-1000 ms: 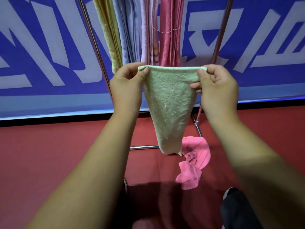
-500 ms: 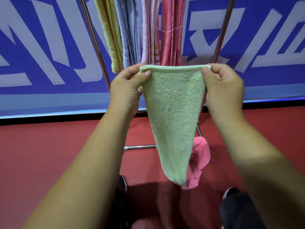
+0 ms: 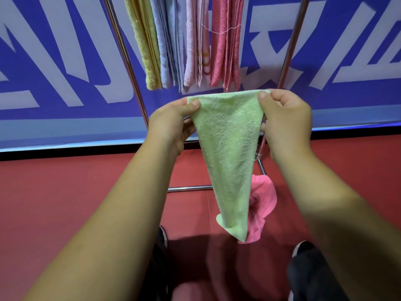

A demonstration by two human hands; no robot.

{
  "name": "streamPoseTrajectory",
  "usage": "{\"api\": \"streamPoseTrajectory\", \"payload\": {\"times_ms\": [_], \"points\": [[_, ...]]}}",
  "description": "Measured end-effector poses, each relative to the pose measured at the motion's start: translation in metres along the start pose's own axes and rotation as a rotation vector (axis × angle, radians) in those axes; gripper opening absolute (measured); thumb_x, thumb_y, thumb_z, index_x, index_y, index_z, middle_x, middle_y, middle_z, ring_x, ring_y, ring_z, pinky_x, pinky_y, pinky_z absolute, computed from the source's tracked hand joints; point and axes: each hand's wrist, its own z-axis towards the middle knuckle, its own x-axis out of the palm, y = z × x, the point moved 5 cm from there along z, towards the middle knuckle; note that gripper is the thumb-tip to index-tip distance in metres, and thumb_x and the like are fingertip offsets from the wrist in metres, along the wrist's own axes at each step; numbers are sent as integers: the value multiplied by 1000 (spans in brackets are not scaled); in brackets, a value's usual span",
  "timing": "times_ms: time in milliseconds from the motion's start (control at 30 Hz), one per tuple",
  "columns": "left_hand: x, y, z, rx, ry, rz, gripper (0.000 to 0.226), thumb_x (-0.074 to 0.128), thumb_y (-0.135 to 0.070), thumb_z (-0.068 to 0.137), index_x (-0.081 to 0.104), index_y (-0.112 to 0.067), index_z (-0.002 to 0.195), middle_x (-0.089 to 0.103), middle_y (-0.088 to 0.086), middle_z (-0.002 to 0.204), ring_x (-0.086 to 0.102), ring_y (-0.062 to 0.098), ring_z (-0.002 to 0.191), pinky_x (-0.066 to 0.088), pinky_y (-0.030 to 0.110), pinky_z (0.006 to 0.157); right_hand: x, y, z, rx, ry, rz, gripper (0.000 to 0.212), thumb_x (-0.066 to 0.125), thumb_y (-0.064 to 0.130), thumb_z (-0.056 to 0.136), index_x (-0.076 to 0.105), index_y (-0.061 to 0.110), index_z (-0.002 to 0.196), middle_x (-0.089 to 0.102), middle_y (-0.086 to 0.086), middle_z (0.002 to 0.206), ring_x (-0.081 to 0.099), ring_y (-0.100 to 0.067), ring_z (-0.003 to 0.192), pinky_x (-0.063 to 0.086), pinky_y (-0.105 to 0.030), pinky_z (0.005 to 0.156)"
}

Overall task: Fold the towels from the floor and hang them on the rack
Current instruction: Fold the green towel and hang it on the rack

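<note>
I saw the green towel (image 3: 227, 148) hanging with its long axis running top to bottom. Its wide upper edge was stretched nearly level between the two hands, and its narrow tip pointed down at the floor (image 3: 65, 192). It hung in the air in front of the rack (image 3: 128, 61), between the uprights and below the folded towels (image 3: 225, 46) draped there.

The left hand (image 3: 171, 124) pinched the upper left corner, thumb on the near face and fingers curled behind the cloth. The right hand (image 3: 286, 122) pinched the upper right corner the same way and sat slightly higher. Both forearms reached forward from the lower corners of my view, knuckles turned outward.

The towel was pale green terry with a nubbly pile, and it tapered to a small curled flap at the bottom. Its tip overlapped my view of the pink towel (image 3: 263, 198), which lay crumpled on the floor just beside the rack's right base bar.
</note>
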Motion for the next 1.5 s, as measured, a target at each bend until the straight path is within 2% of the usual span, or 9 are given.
{"api": "streamPoseTrajectory", "payload": {"times_ms": [267,367,500,567,700,833,1100,1300,1500], "points": [[17,1,-26,95,3,56,17,77,-3,93,72,-4,109,81,17,101,77,22,82,65,33,76,9,12,-20,-71,-43,-70,16,73,36,96,81,23,100,77,10,78,66,-6,71,62,-39,73],[25,3,-32,146,9,85,16,77,-4,92,73,-4,107,80,23,107,76,26,86,66,39,82,15,12,-27,-70,-19,-58,13,74,32,98,80,21,100,81,4,86,74,-11,79,61,-37,74],[34,5,-40,198,20,115,11,77,-3,91,73,-5,102,80,17,93,76,21,80,66,40,80,23,14,-33,-76,1,-69,12,75,31,98,80,20,100,81,2,83,77,-26,86,62,-41,72],[38,6,-43,223,18,141,12,78,-4,90,74,-4,101,79,13,87,75,19,78,66,40,78,25,13,-35,-74,5,-70,11,75,29,98,80,20,100,81,7,81,78,-20,79,62,-36,69],[42,9,-45,269,4,169,10,79,-6,88,75,-6,97,79,23,96,75,29,83,64,55,85,31,11,-38,-67,62,-34,8,75,28,98,79,21,101,83,8,85,81,-11,82,66,-38,74],[45,13,-47,279,5,171,9,77,-8,89,76,-7,98,80,21,97,78,42,97,63,61,89,31,12,-41,-64,63,-24,5,76,23,99,79,20,101,82,10,82,79,-6,77,60,-25,65],[55,15,-56,317,80,223,24,58,-1,97,76,-8,112,81,14,97,78,16,85,65,36,85,32,9,-40,-69,103,-47,12,69,26,103,80,25,107,82,11,88,77,-3,83,61,-30,75],[56,16,-55,295,129,267,40,51,-1,100,81,-18,120,82,-3,111,76,18,114,59,44,105,32,8,-37,-72,146,-57,19,62,31,105,79,26,112,80,11,89,71,0,79,59,-33,79],[52,11,-48,283,157,190,44,54,11,89,82,-9,117,74,7,130,75,19,115,60,45,103,31,9,-40,-55,233,27,18,73,21,98,76,18,115,85,3,101,81,-16,99,64,-51,95]]}}
